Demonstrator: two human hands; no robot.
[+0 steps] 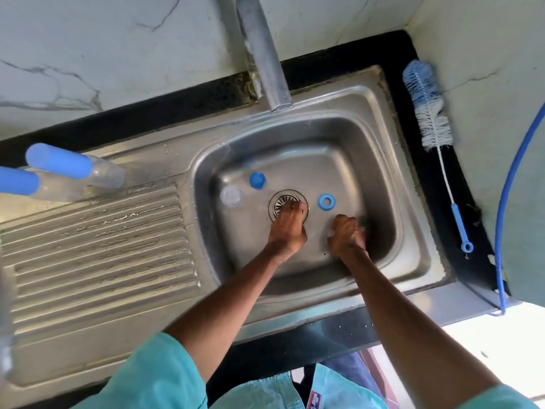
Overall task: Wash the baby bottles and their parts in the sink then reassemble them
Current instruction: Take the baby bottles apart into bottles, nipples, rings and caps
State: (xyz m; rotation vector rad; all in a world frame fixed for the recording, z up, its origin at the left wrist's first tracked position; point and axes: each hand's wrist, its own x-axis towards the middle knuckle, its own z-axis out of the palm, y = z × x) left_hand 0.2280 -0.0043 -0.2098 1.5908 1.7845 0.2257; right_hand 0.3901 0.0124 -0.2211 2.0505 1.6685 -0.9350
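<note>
Sink: stainless steel sink (383, 172) with a ribbed drainboard (103, 246) on its left, set in a black bench (472, 276); grey tap (262, 54) at the far edge.
Room: white marbled wall (88, 54) behind.
Bottles: two clear baby bottles with blue caps (73, 169) on the drainboard's far left.
Parts: small blue cap (257, 180), clear dome cover (231, 196) and blue ring (326, 201) lie apart around the round drain strainer (280, 202).
Hands: left hand (290, 225) has fingertips on the strainer, grip cannot be told; right hand (348, 234) is clenched, blurred, nothing seen in it.
Bench, right: blue-and-white bottle brush (427, 107).

Left hand (287, 228) at drain (278, 203), right hand (346, 234) curled
</note>
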